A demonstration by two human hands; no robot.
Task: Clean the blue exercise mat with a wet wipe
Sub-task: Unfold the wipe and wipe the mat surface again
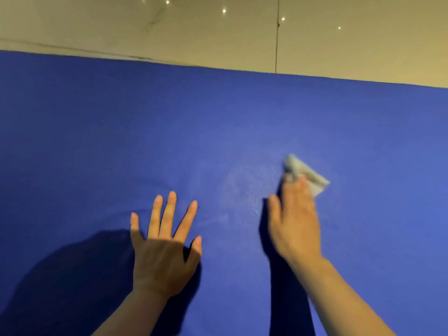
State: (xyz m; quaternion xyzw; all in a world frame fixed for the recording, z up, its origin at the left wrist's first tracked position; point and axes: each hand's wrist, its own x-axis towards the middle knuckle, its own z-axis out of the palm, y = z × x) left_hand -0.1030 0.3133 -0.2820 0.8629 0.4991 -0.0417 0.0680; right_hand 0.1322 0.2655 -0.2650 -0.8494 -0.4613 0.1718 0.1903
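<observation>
The blue exercise mat (pixel 97 141) lies flat on a pale tiled floor (pixel 194 27) and fills most of the head view; its far edge runs just short of the floor's dark tile joint.

Left hand (pixel 164 248): palm down on the mat, fingers straight and spread, holding nothing. It appears to be bracing the mat, and faint ripples show in the mat just beyond its fingertips.

Right hand (pixel 295 219): blurred, well to the right of the left hand, fingers extended flat over a folded wet wipe (pixel 308 175). The wipe is pressed to the mat under the fingertips, with most of it showing beyond them. Whether the thumb pinches the wipe cannot be told through the blur.

A pale, hazy patch (pixel 244 190) sits on the mat between the two hands, just left of the wipe; probably damp residue.

Assessment: wiping is under way, with only a small area near the wipe showing treatment.

Risks:
- The wipe is held only by fingertip pressure; a fast stroke could leave it behind or bunch it.
- The mat may creep or wrinkle on the glossy floor if the left hand lifts.
- Uneven strokes could leave the outer areas of the mat uncleaned.
</observation>
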